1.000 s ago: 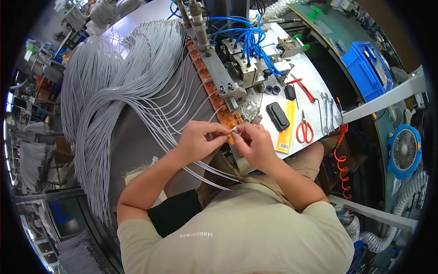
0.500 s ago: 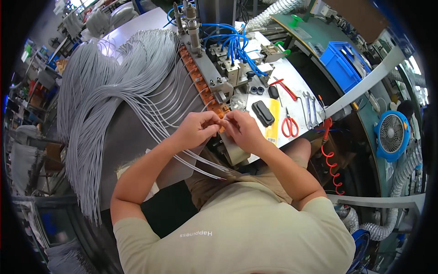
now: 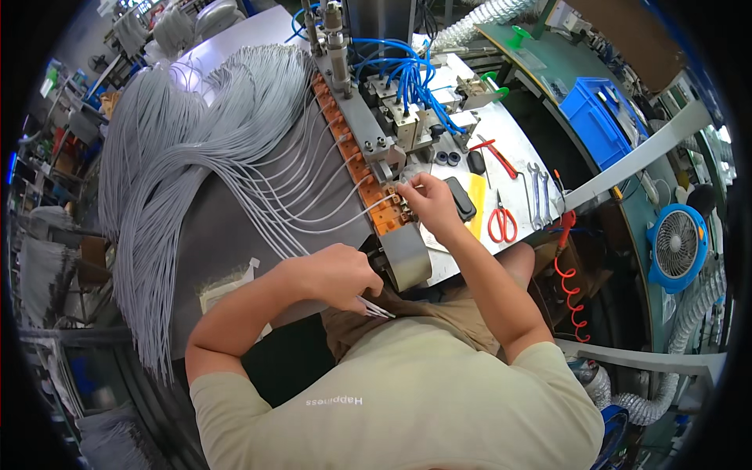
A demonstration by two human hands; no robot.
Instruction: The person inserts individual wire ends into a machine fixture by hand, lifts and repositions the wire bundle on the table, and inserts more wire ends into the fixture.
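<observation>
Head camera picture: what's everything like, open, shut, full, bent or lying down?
Grey cables: heaped, fanned out
Orange strip: cables reaching into it
Left hand: fingers curled over cables; grip unclear
Right hand: fingertips close together; grip unclear
Red-handled scissors: lying flat, seemingly closed
Wrenches: lying side by side
Blue tubes: bent into loops
Blue bin: open-topped, holding things
Blue fan: upright, spinning unclear
Red hose: hanging, coiled

We see a single word in small white lettering [image 3: 334, 401] on the light khaki T-shirt [image 3: 423, 392]. It stands upside down to us, in one short line across the cloth, and we read its letters clearly.
</observation>
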